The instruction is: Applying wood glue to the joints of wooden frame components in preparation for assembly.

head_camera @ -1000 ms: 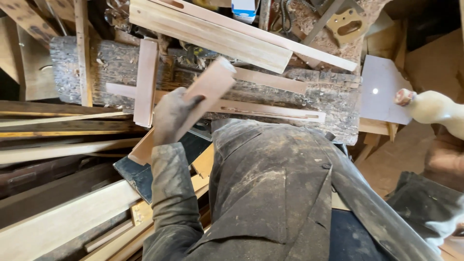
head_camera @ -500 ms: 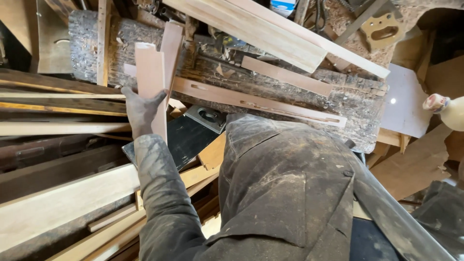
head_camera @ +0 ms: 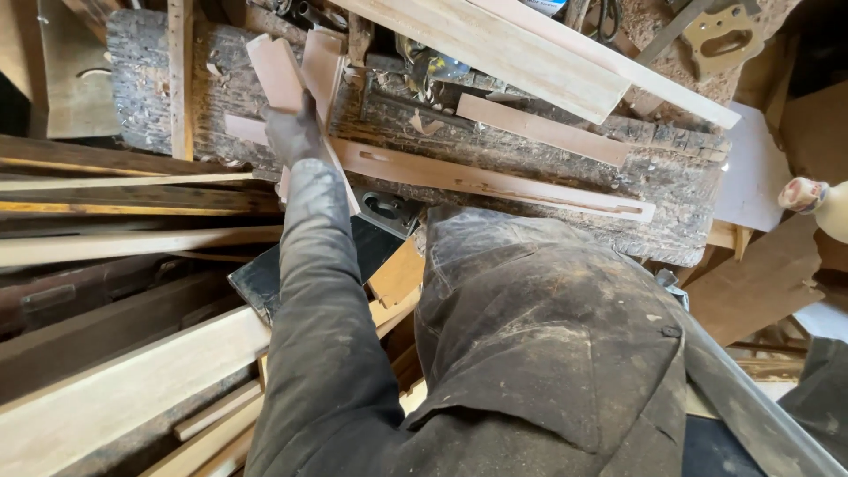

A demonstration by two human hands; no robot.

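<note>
My left hand, in a dark dusty glove, is stretched forward and gripping a flat pale wooden board. The board's upper end rests against a rough bark-covered log, beside a second upright slat. My dark coat sleeve runs down from the hand to the lower edge of the view. My right hand is out of sight, hidden below my coat.
Long planks are stacked at the left. A slotted strip lies along the log, and wide pale boards cross above it. A hand saw handle lies at top right. A black flat tool sits below the log.
My left hand has carried the board up and leftward, from a slanted position over my lap to nearly upright against the log's left part. The view has shifted with it.
</note>
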